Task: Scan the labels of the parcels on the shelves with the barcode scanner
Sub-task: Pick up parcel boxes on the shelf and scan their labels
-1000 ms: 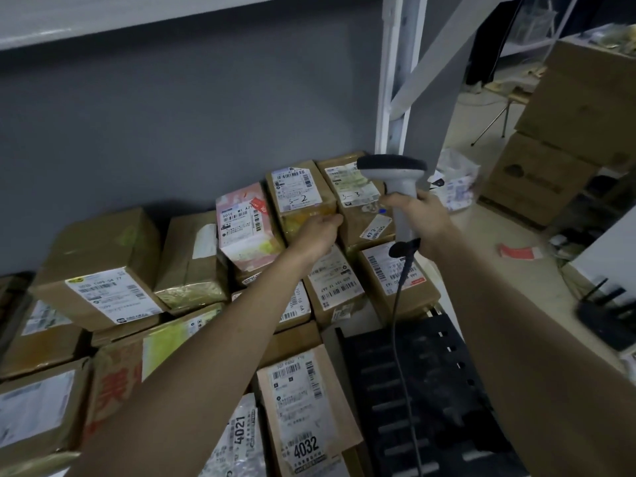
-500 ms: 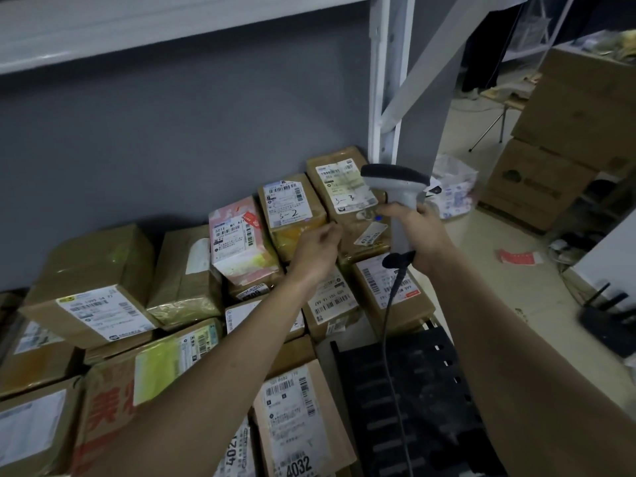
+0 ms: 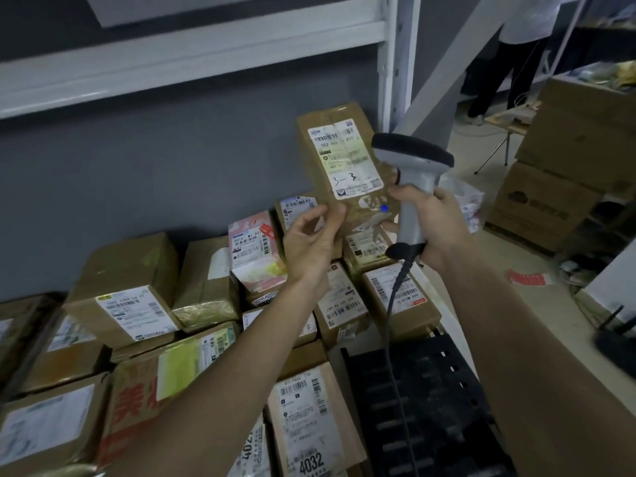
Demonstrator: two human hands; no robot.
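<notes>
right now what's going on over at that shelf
A person is scanning parcels. The left hand pinches a brown parcel by its lower edge, holding it up with its label facing the camera. The right hand grips the barcode scanner just right of it. More labelled parcels are stacked on the shelf below.

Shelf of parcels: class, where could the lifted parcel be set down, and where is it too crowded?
Free: the black slatted tray, right of the stacked brown cardboard parcels and below the red-striped-label box; only the grey barcode scanner's cable crosses it. Crowded: parcels fill the shelf leftward to the grey wall.
</notes>
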